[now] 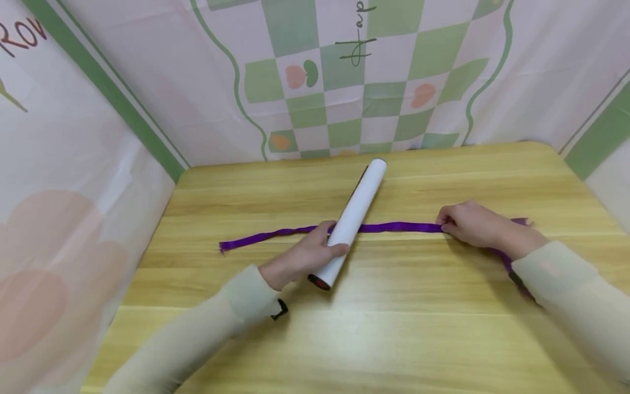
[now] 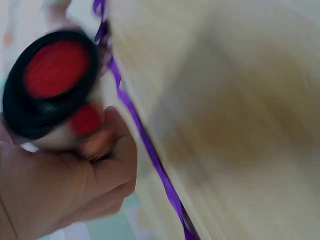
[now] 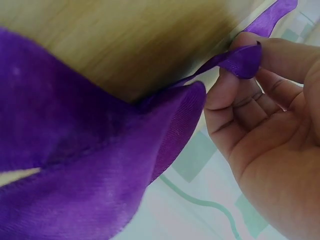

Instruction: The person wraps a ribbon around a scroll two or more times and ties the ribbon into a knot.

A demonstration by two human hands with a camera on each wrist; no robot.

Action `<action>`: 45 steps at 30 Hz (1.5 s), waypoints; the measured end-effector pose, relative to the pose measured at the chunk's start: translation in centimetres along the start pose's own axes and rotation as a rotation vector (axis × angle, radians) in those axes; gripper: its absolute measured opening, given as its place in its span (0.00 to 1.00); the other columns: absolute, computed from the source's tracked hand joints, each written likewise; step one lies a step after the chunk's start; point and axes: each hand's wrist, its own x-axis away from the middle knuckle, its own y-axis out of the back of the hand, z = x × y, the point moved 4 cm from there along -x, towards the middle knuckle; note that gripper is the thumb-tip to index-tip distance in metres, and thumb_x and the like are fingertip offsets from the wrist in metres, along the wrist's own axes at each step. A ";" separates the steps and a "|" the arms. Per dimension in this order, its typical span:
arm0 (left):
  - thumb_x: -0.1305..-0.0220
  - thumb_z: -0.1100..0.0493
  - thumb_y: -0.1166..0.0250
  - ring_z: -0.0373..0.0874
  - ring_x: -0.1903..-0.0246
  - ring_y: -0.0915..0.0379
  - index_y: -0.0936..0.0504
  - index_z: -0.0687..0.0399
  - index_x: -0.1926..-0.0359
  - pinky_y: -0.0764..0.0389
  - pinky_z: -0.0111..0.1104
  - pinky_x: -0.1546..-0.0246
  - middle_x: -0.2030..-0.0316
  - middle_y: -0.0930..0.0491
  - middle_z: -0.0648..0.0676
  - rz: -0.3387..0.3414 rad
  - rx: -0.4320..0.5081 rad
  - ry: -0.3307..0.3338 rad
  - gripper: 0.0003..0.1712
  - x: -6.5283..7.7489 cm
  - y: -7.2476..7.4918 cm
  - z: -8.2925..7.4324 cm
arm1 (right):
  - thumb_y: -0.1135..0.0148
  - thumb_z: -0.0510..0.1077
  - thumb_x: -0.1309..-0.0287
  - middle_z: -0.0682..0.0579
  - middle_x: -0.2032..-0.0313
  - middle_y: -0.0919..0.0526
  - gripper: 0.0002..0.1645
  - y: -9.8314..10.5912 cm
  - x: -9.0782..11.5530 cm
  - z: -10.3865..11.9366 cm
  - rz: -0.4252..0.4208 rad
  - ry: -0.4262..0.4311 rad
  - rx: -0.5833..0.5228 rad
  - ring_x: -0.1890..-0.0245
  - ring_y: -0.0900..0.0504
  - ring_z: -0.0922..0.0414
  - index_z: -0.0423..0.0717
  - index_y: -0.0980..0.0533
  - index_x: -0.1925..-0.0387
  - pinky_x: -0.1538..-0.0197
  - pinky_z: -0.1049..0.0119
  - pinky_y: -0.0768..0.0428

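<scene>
My left hand [image 1: 307,253] grips a long white roll [image 1: 358,205] near its lower end, thumb on top and fingers round the far side. That end is dark with a red centre, close up in the left wrist view [image 2: 56,67]. The roll slants up to the right and crosses over a purple ribbon [image 1: 401,226] in the head view. The ribbon runs sideways across the wooden table. My right hand [image 1: 470,223] pinches the ribbon right of the roll between thumb and fingertips. Beyond that pinch, loose ribbon [image 3: 105,165] folds back in a wide loop, partly hidden by my right forearm.
The ribbon's frayed left end lies on the tabletop [image 1: 315,345]. A printed cloth [image 1: 339,104] with green checks hangs behind the table's back edge, and more cloth [image 1: 83,230] hangs along the left side. A small black piece [image 1: 279,310] shows under my left cuff.
</scene>
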 end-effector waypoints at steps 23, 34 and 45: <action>0.34 0.39 0.47 0.41 0.91 0.34 0.64 0.21 0.26 0.29 0.32 0.89 0.84 0.29 0.52 -0.046 -0.552 -0.144 0.44 -0.6 -6.5 -0.1 | 0.43 0.39 0.41 0.55 0.68 0.18 0.06 -0.6 -0.8 1.7 0.004 0.052 -0.003 0.67 0.22 0.59 0.46 0.21 0.63 0.60 0.56 0.22; 0.34 0.37 0.48 0.42 0.91 0.35 0.66 0.22 0.26 0.29 0.34 0.89 0.85 0.30 0.52 -0.083 -0.599 -0.139 0.45 -0.4 -6.2 0.3 | 0.43 0.38 0.41 0.53 0.66 0.17 0.07 -0.6 -2.8 4.4 0.039 0.073 -0.016 0.64 0.20 0.57 0.45 0.20 0.62 0.58 0.54 0.21; 0.35 0.36 0.48 0.42 0.92 0.38 0.65 0.26 0.25 0.32 0.33 0.90 0.87 0.32 0.50 -0.096 -0.669 -0.131 0.46 -0.4 -6.5 1.2 | 0.41 0.38 0.42 0.56 0.69 0.19 0.06 -0.7 -3.4 4.9 0.044 0.110 -0.038 0.70 0.25 0.62 0.47 0.20 0.63 0.62 0.59 0.22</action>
